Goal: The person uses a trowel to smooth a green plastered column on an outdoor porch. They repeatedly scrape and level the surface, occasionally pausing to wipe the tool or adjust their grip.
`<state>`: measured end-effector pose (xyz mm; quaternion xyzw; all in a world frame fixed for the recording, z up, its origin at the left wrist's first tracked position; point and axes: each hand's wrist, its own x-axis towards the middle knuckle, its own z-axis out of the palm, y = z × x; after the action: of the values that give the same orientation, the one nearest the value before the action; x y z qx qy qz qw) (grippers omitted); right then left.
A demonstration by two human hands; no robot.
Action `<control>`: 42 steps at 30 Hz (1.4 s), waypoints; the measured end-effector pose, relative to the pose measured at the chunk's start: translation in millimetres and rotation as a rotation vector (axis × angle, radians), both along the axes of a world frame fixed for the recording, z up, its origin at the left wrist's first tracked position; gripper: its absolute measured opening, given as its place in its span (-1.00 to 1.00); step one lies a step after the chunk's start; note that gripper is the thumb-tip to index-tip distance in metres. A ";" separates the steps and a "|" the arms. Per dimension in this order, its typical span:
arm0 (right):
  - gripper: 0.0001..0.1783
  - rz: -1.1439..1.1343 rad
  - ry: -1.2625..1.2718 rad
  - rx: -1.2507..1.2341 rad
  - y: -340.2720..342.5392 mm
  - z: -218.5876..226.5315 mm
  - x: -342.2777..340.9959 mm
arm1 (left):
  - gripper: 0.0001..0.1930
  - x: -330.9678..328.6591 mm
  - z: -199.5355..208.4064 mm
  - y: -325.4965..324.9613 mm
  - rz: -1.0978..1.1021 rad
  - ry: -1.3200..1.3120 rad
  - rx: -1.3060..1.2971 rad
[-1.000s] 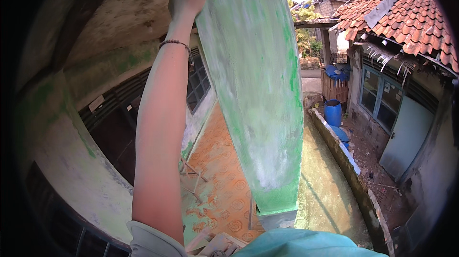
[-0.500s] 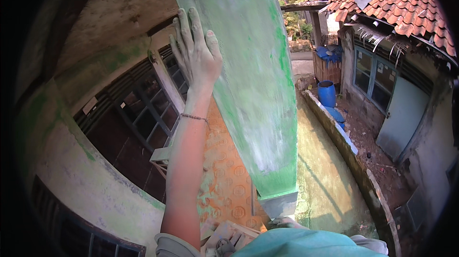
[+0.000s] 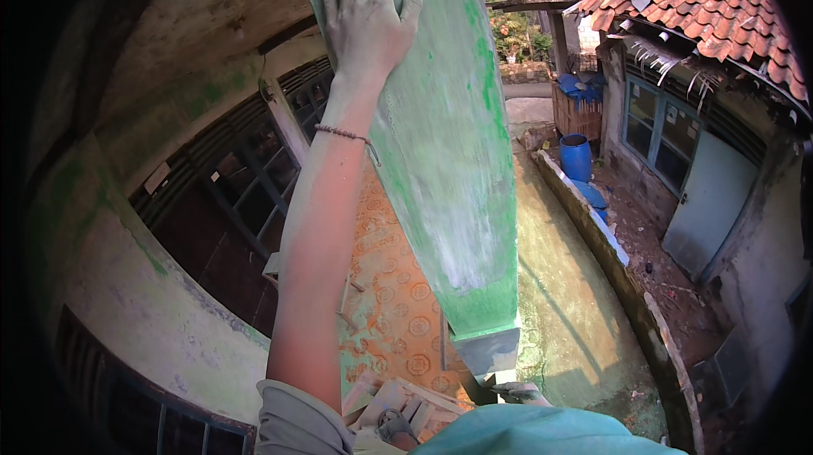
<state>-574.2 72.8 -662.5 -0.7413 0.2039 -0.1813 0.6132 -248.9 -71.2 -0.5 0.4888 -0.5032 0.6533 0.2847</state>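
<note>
A tall square pillar [image 3: 449,159], patchy with green and whitish paint, stands right in front of me. My left hand [image 3: 368,27] lies against its upper left part, palm on the surface and fingers spread, with pale dust over the skin. A beaded bracelet circles that wrist. Low down, by the grey foot of the pillar, my right hand [image 3: 523,391] shows only in part above my turquoise shirt [image 3: 542,431]. Its fingers look curled around something dark and thin that is too small to make out.
Below are wooden planks [image 3: 385,396] with a sandalled foot [image 3: 395,426] on them, over orange patterned tiles [image 3: 394,286]. A house wall with dark windows [image 3: 262,171] runs along the left. At right are a low wall [image 3: 593,222], a blue barrel [image 3: 575,157] and a tile-roofed house.
My left hand has slid up and to the right, from the pillar's left edge onto its face. My right hand shows a little more beside the pillar's foot. The view has shifted slightly.
</note>
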 end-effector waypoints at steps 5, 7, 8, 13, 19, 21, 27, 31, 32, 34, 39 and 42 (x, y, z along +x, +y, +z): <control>-0.66 -0.196 0.084 -0.107 -11.0 51.3 12.2 | -0.19 -18.0 -46.7 -9.9 -0.064 -0.123 0.187; -0.65 -0.229 0.081 -0.180 -26.9 79.4 17.4 | -0.21 -11.1 -51.7 -1.7 -0.014 -0.157 0.232; -0.65 -0.224 0.058 -0.275 -38.2 91.2 23.0 | -0.22 -5.2 -50.7 3.8 0.018 -0.176 0.257; -0.58 -0.182 0.025 -0.602 -92.0 229.2 51.5 | -0.29 9.1 -3.8 3.8 -0.043 -0.069 -0.064; -0.34 -0.577 -0.516 -1.410 -133.9 440.0 86.2 | -0.48 37.9 -25.6 25.8 -0.192 -0.204 0.243; -0.35 -0.680 -0.538 -1.653 -153.8 490.1 108.9 | -0.51 48.1 -34.3 29.4 -0.264 -0.140 0.186; -0.35 -0.903 -0.430 -1.962 -215.6 612.5 150.6 | -0.52 41.1 -40.3 17.9 -0.431 -0.033 -0.076; -0.73 -0.807 -0.769 -2.027 -217.1 717.8 165.8 | -0.52 38.9 -49.4 27.1 -0.297 -0.075 -0.031; -0.68 -0.861 -0.691 -2.063 -215.2 732.3 165.3 | -0.53 35.3 -52.3 27.8 -0.275 -0.090 -0.021; -0.69 -0.894 -0.672 -2.046 -215.9 723.0 166.2 | -0.54 32.1 -58.0 30.8 -0.272 -0.054 -0.005; -0.44 -0.910 -0.538 -2.054 -205.0 572.8 165.8 | -0.55 42.1 -52.4 41.6 -0.269 -0.002 0.065; -0.14 -0.738 -0.336 -1.962 -193.1 510.4 161.8 | -0.55 36.2 -37.6 47.0 -0.253 0.004 0.098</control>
<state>-412.4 -120.3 -152.1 -0.7693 0.0935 -0.5415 -0.3259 -212.7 -24.2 -38.1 0.4360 -0.5914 0.5861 0.3416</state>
